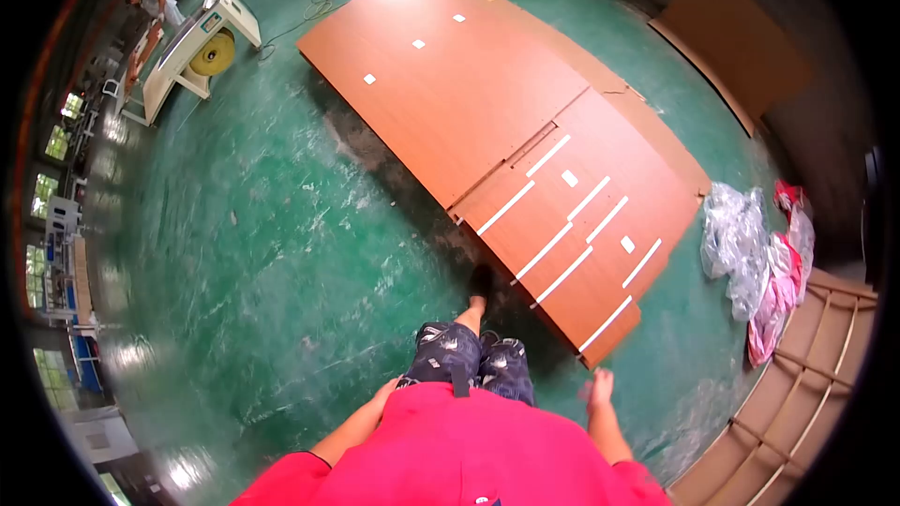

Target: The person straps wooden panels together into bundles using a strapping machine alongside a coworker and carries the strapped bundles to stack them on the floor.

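My right hand (600,384) hangs just off the near corner of a large reddish-brown wood panel (572,272), its fingers loosely apart and holding nothing I can see. A small gap appears between hand and panel. Several long white strips and two small white squares lie on this panel. Beyond it, a second reddish-brown panel (441,84) carries three small white squares. At the seam between them runs a narrow slot (534,143). My left hand (386,395) is down by my hip against the patterned shorts (445,356); its fingers are hidden.
Cardboard (562,37) sticks out beneath the panels' far side. Clear plastic wrap (736,244) and pink-red plastic (783,290) lie to the right, near a slatted wooden frame (797,394). A machine with a yellow reel (213,54) stands back left; a person (159,5) bends behind it.
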A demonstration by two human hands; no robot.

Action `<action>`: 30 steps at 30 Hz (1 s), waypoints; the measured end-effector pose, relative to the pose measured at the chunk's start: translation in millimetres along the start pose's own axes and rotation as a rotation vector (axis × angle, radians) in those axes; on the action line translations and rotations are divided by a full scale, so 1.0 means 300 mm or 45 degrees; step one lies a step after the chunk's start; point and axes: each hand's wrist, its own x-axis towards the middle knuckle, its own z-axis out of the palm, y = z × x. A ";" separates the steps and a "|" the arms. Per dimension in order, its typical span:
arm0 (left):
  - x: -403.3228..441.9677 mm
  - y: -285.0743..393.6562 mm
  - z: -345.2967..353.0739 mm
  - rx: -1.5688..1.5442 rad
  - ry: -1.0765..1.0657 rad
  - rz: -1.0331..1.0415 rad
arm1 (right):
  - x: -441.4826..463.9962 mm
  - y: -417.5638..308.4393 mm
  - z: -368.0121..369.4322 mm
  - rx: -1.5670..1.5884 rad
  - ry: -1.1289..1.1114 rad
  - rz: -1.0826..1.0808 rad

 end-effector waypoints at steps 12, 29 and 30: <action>-0.447 -0.255 -0.202 -0.120 0.453 -0.014 | -0.233 0.177 0.249 -0.717 -0.314 -0.489; -0.623 -0.839 -0.850 -0.399 0.843 -0.190 | -0.731 0.330 1.193 -0.830 -0.683 -0.278; -0.589 -0.915 -0.916 -0.325 0.893 -0.186 | -0.684 0.401 1.263 -1.034 -0.702 -0.567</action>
